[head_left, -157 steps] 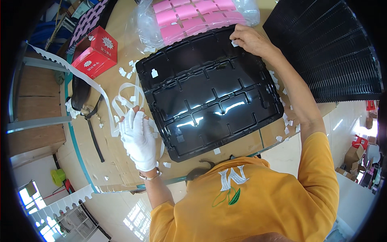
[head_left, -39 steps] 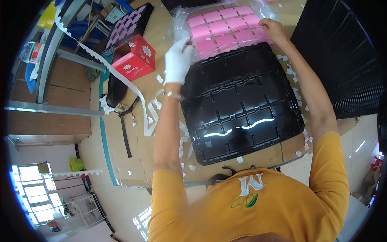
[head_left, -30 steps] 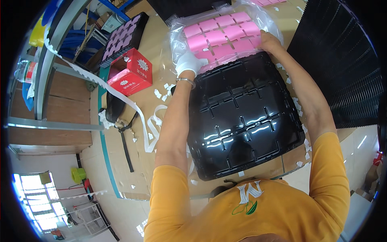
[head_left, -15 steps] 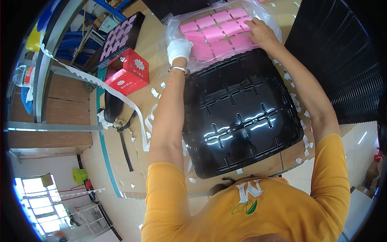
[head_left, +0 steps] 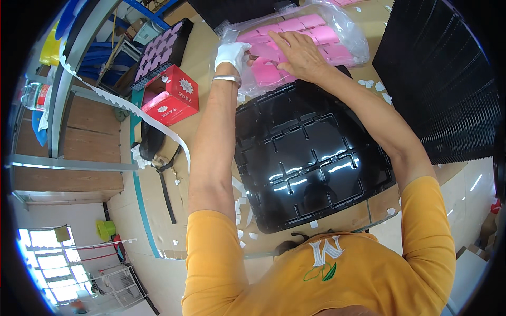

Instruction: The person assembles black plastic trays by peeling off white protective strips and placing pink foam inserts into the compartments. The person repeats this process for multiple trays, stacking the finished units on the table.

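Several pink die-cut sheets lie at the far side of the table, on or inside a clear plastic bag. My left hand, in a white glove with fingertips showing, pinches the near left edge of a pink sheet. Beside it my right hand, bare, rests over the sheets with its fingers stretched out and thumb apart. Under my forearms, closer to me, sits a glossy black plastic tray with raised cross-shaped ridges. The sheet's part beneath my right hand is hidden.
Tall stacks of black trays stand at the right. On the left are an open red box, a black tray with pink pieces, a black strap and a long white strip. White scraps litter the cardboard-covered table.
My right hand has moved left and nearer, from the sheets' right side to beside my left hand. The left fingers now pinch a sheet edge, and the pink sheets have shifted.
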The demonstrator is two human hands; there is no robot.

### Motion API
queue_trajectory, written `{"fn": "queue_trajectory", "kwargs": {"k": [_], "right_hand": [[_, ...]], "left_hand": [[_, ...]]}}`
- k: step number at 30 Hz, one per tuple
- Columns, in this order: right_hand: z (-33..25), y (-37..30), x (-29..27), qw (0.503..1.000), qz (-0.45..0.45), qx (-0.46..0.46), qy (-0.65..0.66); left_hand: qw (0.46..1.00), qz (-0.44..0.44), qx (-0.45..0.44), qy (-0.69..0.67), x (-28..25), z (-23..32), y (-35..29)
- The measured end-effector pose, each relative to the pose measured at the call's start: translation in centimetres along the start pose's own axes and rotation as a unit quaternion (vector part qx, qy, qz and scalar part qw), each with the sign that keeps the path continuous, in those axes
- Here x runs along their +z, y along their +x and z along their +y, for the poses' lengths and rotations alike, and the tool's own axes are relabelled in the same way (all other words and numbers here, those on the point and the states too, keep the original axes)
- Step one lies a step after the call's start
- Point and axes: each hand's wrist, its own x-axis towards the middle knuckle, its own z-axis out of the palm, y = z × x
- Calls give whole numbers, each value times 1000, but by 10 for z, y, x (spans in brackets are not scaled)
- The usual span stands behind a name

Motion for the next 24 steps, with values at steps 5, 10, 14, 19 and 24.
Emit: {"fn": "queue_trajectory", "kwargs": {"k": [5, 10, 14, 19, 24], "right_hand": [[-2, 8, 16, 999, 13, 30, 16], [20, 22, 13, 995, 47, 83, 11], [9, 27, -2, 999, 52, 11, 1], [-4, 14, -26, 995, 13, -95, -17], [18, -24, -50, 992, 89, -62, -67]], "left_hand": [[989, -34, -5, -147, -11, -3, -9], [926, 97, 234, 280, -10, -14, -30], [715, 186, 470, 483, 7, -24, -66], [755, 151, 490, 409, 6, 5, -55], [714, 128, 525, 446, -21, -11, -84]]}}
